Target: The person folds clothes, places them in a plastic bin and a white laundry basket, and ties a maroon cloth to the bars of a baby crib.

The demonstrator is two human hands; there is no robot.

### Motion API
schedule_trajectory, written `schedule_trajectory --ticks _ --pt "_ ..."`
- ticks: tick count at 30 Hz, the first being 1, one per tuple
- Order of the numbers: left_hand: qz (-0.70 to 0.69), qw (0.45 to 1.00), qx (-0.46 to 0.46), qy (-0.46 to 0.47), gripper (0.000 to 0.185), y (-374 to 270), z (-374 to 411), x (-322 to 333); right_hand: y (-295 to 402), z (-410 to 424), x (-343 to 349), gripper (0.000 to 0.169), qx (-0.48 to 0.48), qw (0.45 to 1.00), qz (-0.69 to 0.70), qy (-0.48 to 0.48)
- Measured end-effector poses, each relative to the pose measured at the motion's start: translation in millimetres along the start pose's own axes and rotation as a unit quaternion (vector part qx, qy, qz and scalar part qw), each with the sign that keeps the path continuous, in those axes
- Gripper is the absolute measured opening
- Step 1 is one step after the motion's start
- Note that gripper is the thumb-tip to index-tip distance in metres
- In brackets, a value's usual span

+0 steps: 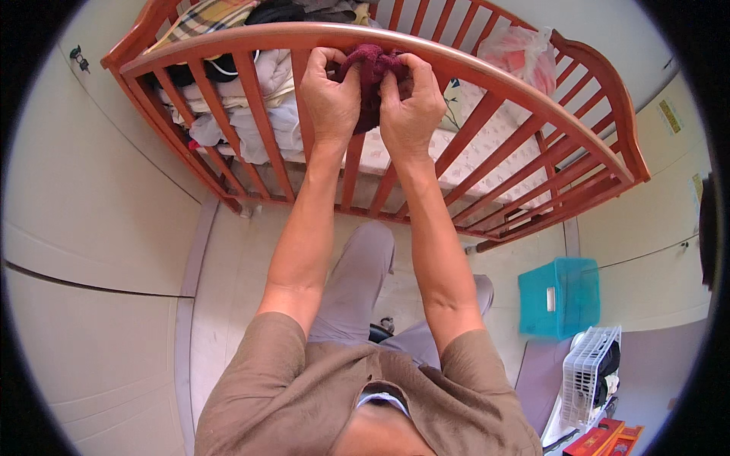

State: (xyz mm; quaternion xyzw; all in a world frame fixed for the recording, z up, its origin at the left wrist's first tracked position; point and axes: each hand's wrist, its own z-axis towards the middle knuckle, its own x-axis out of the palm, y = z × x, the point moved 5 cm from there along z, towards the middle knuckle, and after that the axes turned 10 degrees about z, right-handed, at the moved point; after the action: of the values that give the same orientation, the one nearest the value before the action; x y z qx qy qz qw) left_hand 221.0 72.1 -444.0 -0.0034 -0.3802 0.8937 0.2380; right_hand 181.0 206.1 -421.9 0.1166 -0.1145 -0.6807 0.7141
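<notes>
Between my two hands is a dark maroon knitted cloth item (370, 60), bunched at its top, with a darker part hanging below. My left hand (332, 97) pinches its left side between thumb and fingers. On the other side, my right hand (412, 102) grips it the same way. Both hands are up against the top rail of a reddish-brown wooden crib (274, 37), and the cloth partly covers the rail and slats. Its exact shape is hidden by my fingers.
Folded clothes (274, 74) and a plaid cloth (214, 20) fill the crib's left end. A tied plastic bag (522, 60) rests near its right end, above a patterned mattress (479, 148). At right stand a teal plastic bin (559, 296) and a white plastic basket (587, 376). Cabinet doors (97, 188) flank me.
</notes>
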Motion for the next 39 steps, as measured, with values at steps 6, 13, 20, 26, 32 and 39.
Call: schedule_trajectory --ticks 6,13,20,26,32,39 --pt "0.061 0.993 -0.034 0.092 0.013 48.1 -37.8 -14.0 -24.5 -58.9 4.1 0.023 0.080 0.995 -0.006 0.051" --pt "0.087 0.972 -0.154 0.155 0.016 126.3 -124.2 -42.3 -54.5 -162.3 7.4 0.022 0.198 0.969 -0.039 0.144" --pt "0.196 0.969 -0.069 0.136 0.021 156.6 -168.7 -55.6 -80.9 -227.7 10.9 0.024 0.309 0.933 -0.017 0.186" --pt "0.216 0.957 -0.143 0.132 0.022 193.6 -214.5 -66.6 -106.8 -275.3 11.9 0.024 0.336 0.914 -0.036 0.224" --pt "0.227 0.936 -0.201 0.178 0.022 228.3 -244.8 -74.1 -123.3 -302.3 13.7 0.021 0.358 0.895 -0.076 0.254" --pt "0.236 0.922 -0.196 0.235 0.025 260.7 -270.6 -81.8 -146.8 -322.7 27.3 0.024 0.395 0.839 -0.132 0.350"
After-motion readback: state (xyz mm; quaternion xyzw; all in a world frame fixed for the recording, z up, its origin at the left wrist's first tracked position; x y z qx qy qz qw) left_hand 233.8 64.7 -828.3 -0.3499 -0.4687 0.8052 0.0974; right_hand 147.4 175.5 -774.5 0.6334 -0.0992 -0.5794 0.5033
